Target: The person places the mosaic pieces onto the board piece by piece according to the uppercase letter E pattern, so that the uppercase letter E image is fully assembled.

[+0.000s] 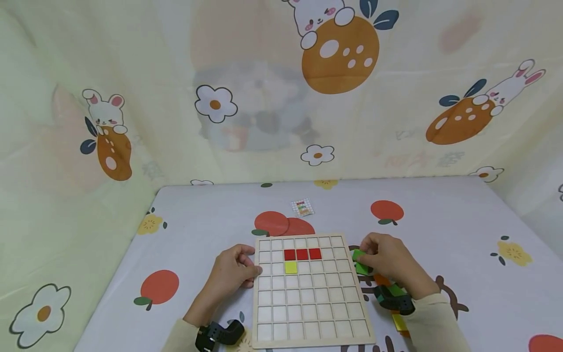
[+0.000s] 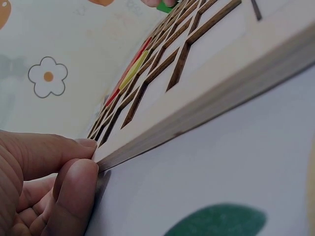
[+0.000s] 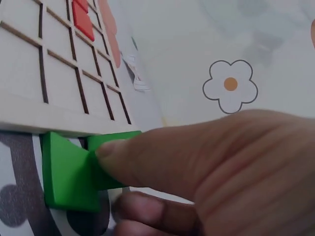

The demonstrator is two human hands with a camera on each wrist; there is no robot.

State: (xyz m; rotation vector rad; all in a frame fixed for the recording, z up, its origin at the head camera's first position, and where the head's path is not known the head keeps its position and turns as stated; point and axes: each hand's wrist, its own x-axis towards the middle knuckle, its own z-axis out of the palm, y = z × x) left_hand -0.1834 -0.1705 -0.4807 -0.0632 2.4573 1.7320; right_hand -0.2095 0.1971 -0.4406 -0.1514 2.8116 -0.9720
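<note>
A pale wooden grid board (image 1: 313, 342) lies on the table, with three red square tiles (image 1: 302, 254) in a row and one yellow tile (image 1: 291, 267) below the leftmost. At its left edge, my left hand (image 1: 233, 270) holds the board between thumb and curled fingers; the left wrist view shows the fingertips (image 2: 86, 143) at the wooden rim. Beside the board's right edge, my right hand (image 1: 389, 256) pinches a green square tile (image 3: 110, 140). A second green tile (image 3: 69, 174) lies against it, next to the board. The right fingers' undersides are partly hidden.
More tiles lie under and beside the right forearm, among them an orange one (image 1: 381, 279) and a yellow one (image 1: 400, 322), partly covered. A small printed pattern card (image 1: 302, 207) lies behind the board. A patterned cloth (image 1: 211, 205) covers the table; curtains hang behind and at the sides.
</note>
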